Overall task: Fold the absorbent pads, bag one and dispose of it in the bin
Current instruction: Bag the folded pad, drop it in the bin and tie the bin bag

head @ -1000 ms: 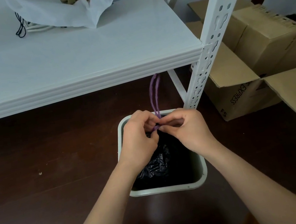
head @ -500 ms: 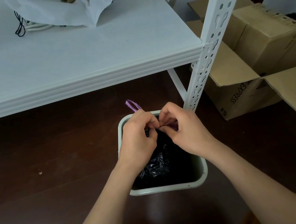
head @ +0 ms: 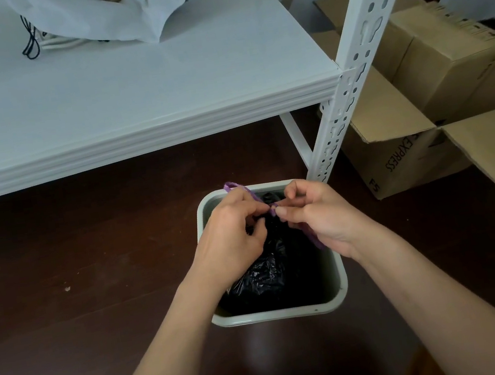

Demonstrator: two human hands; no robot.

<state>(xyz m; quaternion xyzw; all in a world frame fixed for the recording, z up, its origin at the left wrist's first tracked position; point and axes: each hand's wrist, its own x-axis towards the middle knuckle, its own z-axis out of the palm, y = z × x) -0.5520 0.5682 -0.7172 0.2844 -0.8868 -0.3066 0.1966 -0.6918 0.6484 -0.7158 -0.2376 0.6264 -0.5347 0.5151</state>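
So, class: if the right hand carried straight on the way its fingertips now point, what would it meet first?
The right hand points leftward at the left hand, so it would probably meet those fingers first; both pinch the purple drawstring above the black bag, almost touching.

the dark floor (head: 65,311) carries the pale bin (head: 278,313) and cardboard boxes (head: 446,67); the white shelf (head: 129,92) bears a white cloth bag (head: 105,19).

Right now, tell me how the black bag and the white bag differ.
The black bag sits in the bin on the floor; the white bag lies on the shelf. Both hands, left and right, pinch the black bag's purple drawstring; nothing touches the white bag. The black one is glossy, the white one matte. Both are crumpled.
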